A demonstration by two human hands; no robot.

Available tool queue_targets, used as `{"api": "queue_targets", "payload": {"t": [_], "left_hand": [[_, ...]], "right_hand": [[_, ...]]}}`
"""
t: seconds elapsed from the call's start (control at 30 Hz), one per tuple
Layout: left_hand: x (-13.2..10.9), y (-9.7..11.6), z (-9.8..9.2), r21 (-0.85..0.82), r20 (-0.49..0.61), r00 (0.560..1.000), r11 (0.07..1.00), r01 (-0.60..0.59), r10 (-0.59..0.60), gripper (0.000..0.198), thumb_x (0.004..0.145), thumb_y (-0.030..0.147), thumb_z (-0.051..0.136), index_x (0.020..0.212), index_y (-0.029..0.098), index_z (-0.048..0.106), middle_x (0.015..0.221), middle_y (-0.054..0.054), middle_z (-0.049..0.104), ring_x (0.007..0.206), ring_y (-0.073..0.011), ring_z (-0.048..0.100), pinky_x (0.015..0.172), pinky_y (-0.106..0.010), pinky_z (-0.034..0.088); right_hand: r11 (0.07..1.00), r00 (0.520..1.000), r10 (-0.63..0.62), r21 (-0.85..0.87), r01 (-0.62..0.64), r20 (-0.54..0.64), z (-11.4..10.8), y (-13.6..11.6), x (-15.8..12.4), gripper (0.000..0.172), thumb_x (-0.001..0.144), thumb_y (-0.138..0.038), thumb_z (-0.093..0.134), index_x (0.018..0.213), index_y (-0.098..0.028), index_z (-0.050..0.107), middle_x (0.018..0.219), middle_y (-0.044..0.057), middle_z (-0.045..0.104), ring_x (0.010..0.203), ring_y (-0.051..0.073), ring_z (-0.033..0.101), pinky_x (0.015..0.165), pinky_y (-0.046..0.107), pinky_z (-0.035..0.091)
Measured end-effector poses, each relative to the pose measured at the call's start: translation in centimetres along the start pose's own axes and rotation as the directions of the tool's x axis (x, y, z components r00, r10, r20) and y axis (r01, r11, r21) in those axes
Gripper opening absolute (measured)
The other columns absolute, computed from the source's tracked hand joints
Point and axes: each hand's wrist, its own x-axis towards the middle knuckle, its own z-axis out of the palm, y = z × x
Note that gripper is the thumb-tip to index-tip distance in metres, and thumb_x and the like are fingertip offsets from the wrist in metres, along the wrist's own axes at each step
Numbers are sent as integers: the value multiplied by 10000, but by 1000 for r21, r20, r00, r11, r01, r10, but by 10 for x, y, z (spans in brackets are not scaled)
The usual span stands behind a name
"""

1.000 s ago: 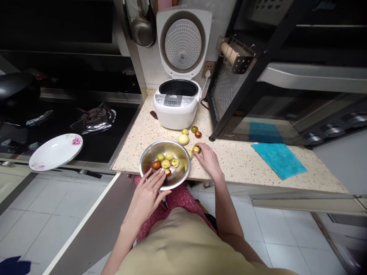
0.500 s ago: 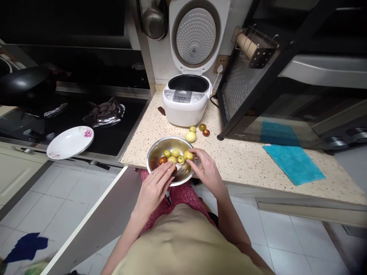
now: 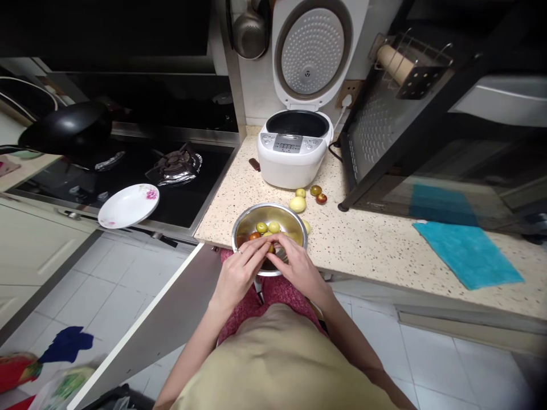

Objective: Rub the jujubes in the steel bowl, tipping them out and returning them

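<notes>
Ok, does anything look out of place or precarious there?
Yes. A crumpled dark blue item, perhaps cloth, lies on the floor tiles as if dropped. The white plate seems to jut past the front edge of the stove, and the steel bowl appears to overhang the counter; both could tip.

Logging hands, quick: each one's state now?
Left hand: over the bowl; any hold cannot be told.
Right hand: also over it; any hold cannot be told.

Pale tiled floor (image 3: 436, 356), speckled beige countertop (image 3: 367, 245), white wall (image 3: 260, 85), cream cabinet front (image 3: 34, 256)
</notes>
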Motion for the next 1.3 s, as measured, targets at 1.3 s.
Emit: {"api": "queue_targets", "payload": {"t": [1.3], "left_hand": [[53,-19,-15,264,537,831,965,-6,-142,250,833,105,793,1026,213,677,1026,-66,766,941,-272,744,821,-366,581]], "right_hand": [[965,977,-178,-216,150,-116,-10,30,-26,199,1055,-256,527,1090,-238,722,1107,83,762,1097,257,691,1041,526,539]]}}
